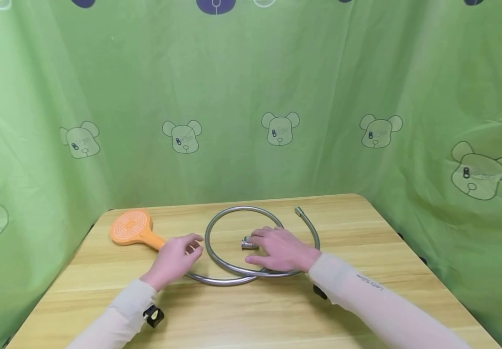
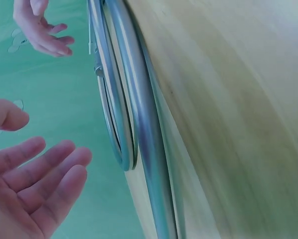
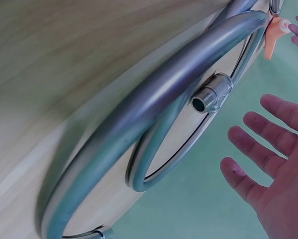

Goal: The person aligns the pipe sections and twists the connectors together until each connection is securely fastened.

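Observation:
An orange shower head (image 1: 131, 227) lies face up at the table's back left, its handle pointing toward my left hand (image 1: 174, 259). A coiled silver shower hose (image 1: 229, 281) lies mid-table, one end nut (image 1: 299, 211) at the back right. My left hand hovers beside the coil, partly covering the handle's end; its fingers (image 2: 54, 169) are relaxed and hold nothing. Over the coil's right part is my right hand (image 1: 279, 249), fingers spread and empty. Just beyond its fingertips, inside the loop, lies a small chrome fitting (image 3: 212, 93), apart from the hand in the right wrist view.
The wooden table (image 1: 233, 320) has a rounded back edge close to a green curtain (image 1: 233, 169) printed with bear heads. The curtain also hangs along both sides. Each sleeve has a small black device (image 1: 153, 316) at the wrist.

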`<state>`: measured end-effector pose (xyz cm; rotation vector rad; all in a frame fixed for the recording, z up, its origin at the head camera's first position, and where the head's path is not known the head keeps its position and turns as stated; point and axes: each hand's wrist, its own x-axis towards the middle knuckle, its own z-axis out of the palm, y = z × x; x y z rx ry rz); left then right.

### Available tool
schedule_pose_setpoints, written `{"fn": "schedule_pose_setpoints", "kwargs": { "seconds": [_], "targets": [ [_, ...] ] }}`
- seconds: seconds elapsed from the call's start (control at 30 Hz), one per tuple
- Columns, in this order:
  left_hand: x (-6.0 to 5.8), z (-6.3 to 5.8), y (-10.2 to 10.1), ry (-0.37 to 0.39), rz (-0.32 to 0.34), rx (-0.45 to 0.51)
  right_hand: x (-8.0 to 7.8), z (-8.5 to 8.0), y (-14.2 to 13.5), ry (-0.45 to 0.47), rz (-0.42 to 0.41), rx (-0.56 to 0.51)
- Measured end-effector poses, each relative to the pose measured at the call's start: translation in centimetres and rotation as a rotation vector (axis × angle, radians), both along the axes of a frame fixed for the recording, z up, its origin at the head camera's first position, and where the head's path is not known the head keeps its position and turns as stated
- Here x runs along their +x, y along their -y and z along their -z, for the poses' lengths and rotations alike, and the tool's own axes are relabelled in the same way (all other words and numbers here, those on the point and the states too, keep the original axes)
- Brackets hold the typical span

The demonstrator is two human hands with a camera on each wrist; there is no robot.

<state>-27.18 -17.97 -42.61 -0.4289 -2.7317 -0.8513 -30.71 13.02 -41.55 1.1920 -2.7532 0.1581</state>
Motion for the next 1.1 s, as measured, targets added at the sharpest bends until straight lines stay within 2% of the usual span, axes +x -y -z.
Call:
{"fn": "schedule_pose_setpoints", "kwargs": {
  "seconds": [0.13, 0.4, 0.83, 1.1],
  "targets": [
    [0.1, -0.1, 0.8, 0.023, -0.043, 0.054, -0.1, 0.0, 0.6, -0.001, -0.016, 0.006],
    [0.1, -0.3, 2.2, 0.047, -0.108, 0.099, -0.1, 0.0, 1.6, 0.011, -0.04, 0.011],
    [-0.1, -0.8, 4.7, 0.041, -0.224, 0.223, -0.3, -0.1, 3.6, 0.027, -0.07, 0.006],
    [-0.2, -0.4, 6.3, 0.068, -0.282, 0.229, -0.2, 0.2, 4.8, 0.015, -0.09, 0.023]
  ]
}}
